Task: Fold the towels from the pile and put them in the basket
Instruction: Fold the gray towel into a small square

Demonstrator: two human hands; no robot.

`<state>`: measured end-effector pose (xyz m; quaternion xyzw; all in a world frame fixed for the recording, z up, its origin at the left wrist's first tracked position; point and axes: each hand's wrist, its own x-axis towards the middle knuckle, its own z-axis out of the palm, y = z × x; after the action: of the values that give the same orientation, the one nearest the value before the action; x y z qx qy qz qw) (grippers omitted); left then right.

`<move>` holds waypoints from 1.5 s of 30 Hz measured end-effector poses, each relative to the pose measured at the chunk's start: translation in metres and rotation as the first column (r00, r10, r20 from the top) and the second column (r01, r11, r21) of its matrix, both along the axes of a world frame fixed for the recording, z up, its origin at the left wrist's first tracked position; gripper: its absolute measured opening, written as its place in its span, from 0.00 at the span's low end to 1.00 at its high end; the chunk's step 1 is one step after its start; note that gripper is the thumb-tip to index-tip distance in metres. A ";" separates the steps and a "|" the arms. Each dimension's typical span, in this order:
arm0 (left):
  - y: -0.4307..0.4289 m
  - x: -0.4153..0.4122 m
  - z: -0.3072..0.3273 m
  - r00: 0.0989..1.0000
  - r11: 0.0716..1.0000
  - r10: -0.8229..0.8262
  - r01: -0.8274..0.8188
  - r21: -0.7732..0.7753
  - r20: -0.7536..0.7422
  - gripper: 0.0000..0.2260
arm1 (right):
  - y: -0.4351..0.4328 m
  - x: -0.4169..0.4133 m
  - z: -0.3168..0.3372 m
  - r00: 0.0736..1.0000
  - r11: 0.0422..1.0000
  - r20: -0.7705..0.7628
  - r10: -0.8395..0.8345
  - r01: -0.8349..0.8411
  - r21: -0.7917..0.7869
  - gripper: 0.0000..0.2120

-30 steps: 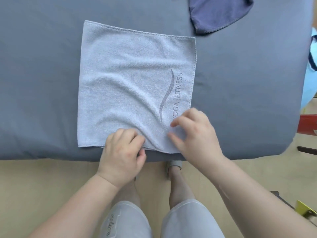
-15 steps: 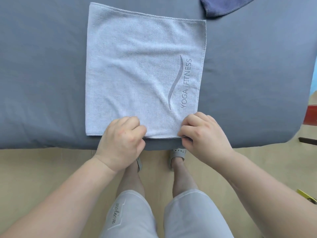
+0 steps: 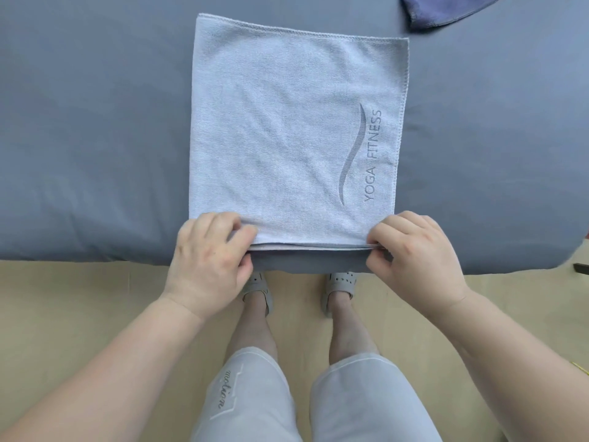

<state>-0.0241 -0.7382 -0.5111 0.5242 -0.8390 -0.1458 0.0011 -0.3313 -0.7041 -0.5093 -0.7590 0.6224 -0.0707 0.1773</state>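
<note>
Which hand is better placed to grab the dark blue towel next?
Right, likely. The dark blue towel lies at the far right, nearer the right hand; the left hand would have to cross the grey towel. Both hands pinch that towel's near corners now, so either must release first.

You're in pale grey knee-length shorts (image 3: 366,400), edged with thin white piping, a dark cursive word (image 3: 228,389) running down the left leg. Your shins are bare above grey clogs (image 3: 339,287) with small round holes in the uppers. Your left hand (image 3: 207,263), right hand (image 3: 417,260) and both forearms are bare too.
</note>
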 end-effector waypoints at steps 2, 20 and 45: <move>-0.001 0.003 -0.002 1.000 0.999 -0.024 0.024 -0.034 -0.002 0.10 | 0.002 -0.002 0.000 1.000 1.000 -0.019 0.001 -0.001 0.022 0.05; -0.016 0.022 0.028 0.995 0.848 -0.011 -0.045 0.527 0.102 0.04 | -0.006 0.006 0.047 0.993 0.783 -0.060 0.103 -0.044 0.621 0.06; -0.190 -0.016 0.017 0.742 0.773 0.632 -0.578 0.262 -0.226 0.05 | -0.175 -0.019 0.014 0.815 0.826 0.197 -0.546 0.482 0.292 0.06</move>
<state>-0.0402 -0.9279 -0.4936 0.7381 -0.5960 -0.2883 0.1302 -0.3501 -0.8793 -0.4950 -0.5184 0.7786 -0.1476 0.3213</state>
